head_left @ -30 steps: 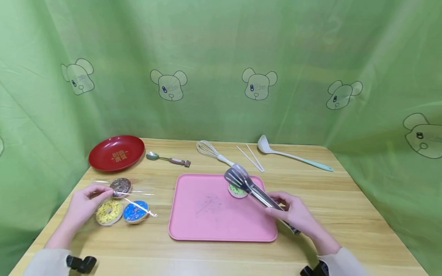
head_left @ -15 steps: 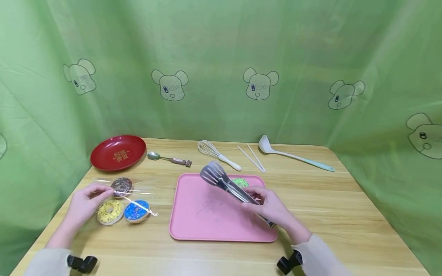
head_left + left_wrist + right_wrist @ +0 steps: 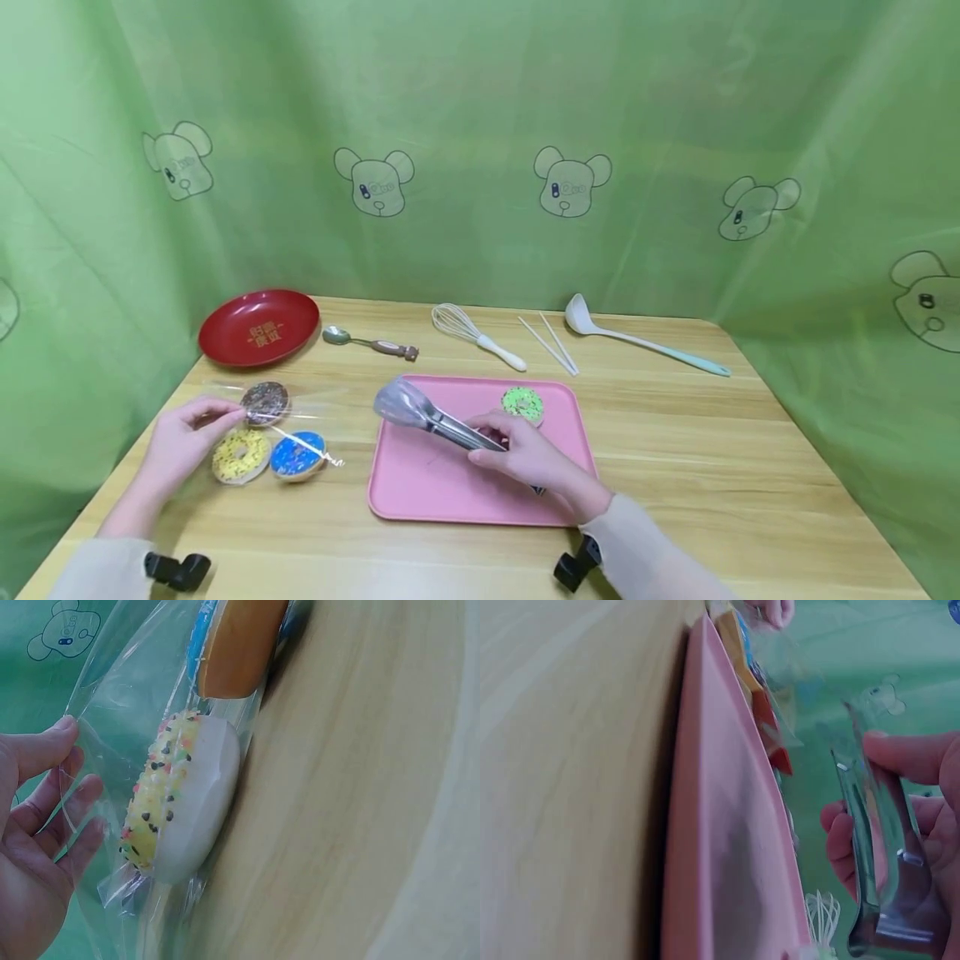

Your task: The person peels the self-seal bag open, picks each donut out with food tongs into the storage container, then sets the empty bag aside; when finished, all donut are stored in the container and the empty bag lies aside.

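Note:
My left hand (image 3: 180, 442) pinches the edge of a clear plastic bag (image 3: 124, 675) between thumb and fingers. Behind the film are a yellow sprinkled donut (image 3: 223, 461), a blue donut (image 3: 297, 456) and a dark chocolate donut (image 3: 265, 400); the left wrist view has the yellow one close up. My right hand (image 3: 528, 454) grips metal tongs (image 3: 453, 432) above a pink tray (image 3: 427, 500), their head pointing left over the tray's far left corner. A green sprinkled donut (image 3: 517, 412) lies on the tray's far right, apart from the tongs.
Along the back of the wooden table (image 3: 720, 467) lie a red plate (image 3: 240, 333), a spoon (image 3: 390, 347), a white whisk (image 3: 498, 352), two white sticks (image 3: 545, 343) and a ladle (image 3: 637, 337). A green curtain (image 3: 480, 250) stands behind.
My right hand has carried the tongs leftward across the tray, from over the green donut, which now shows fully. My left hand keeps its pinch on the bag in the same place.

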Demonstrator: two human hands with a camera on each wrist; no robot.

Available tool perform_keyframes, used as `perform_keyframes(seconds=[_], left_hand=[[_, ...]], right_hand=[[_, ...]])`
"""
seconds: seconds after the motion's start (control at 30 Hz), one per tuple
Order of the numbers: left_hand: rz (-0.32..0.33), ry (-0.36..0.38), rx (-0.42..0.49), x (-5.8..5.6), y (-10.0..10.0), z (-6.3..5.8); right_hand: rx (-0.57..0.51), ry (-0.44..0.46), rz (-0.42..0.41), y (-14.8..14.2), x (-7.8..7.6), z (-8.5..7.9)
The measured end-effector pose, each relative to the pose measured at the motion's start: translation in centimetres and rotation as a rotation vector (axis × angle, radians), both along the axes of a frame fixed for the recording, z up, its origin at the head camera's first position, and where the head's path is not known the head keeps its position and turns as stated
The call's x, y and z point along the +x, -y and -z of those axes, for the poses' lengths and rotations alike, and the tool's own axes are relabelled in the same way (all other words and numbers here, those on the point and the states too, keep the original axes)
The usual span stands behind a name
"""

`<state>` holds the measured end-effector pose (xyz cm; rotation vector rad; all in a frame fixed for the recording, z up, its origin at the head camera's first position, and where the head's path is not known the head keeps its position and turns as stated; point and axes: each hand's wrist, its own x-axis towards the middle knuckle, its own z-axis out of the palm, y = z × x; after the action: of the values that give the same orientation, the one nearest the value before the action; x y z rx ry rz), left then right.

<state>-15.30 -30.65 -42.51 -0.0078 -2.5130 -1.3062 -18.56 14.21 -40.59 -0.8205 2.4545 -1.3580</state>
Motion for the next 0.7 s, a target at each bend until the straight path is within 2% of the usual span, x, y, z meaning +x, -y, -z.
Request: perform_keyframes(seconds=[0.2,0.4,0.7], left_hand=[[0.007,-0.009,0.017,0.0,0.1,0.2],[0.017,-0.017,0.014,-0.2,0.3,0.0],[0.012,-0.012,-0.003,-0.2,0.3,-0.1]], right_hand=[[0.006,0.032,-0.028,2.2,-0.3,0.8],[0.042,0.024,-0.024,4.0,-0.8,1.3],[0.100,0.032,-0.020,5.8,-1.1,1.4]])
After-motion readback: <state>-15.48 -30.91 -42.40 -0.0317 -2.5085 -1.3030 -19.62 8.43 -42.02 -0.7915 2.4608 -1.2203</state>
